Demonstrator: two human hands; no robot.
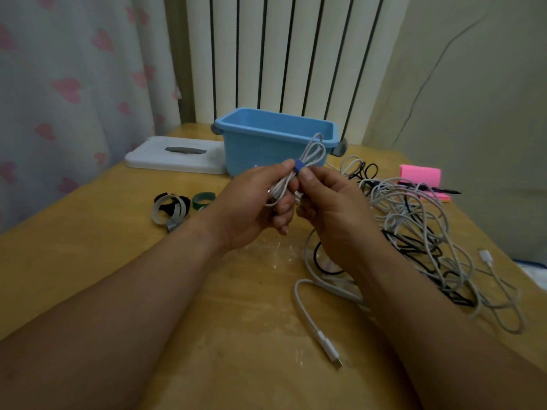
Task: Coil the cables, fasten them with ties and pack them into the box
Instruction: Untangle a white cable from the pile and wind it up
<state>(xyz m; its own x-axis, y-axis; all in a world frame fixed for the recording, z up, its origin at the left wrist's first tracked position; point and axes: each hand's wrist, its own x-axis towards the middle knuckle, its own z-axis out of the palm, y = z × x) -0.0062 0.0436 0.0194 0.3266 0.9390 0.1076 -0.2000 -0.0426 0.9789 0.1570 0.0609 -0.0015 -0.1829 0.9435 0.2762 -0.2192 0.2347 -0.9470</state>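
Both bare forearms reach in from the lower edge and converge at mid-frame. The left grip (251,202) curls its fingers round the coiled white cable (312,150), thumb on top. The right grip (331,208) faces it, palm turned inward, thumb and forefinger pinching the blue tie (297,167) on that coil, the other fingers curled beneath

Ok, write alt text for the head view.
The left hand and right hand hold a coiled white cable wrapped in a blue tie before a light-blue plastic box. On the wooden table lie tangled white and black cables.
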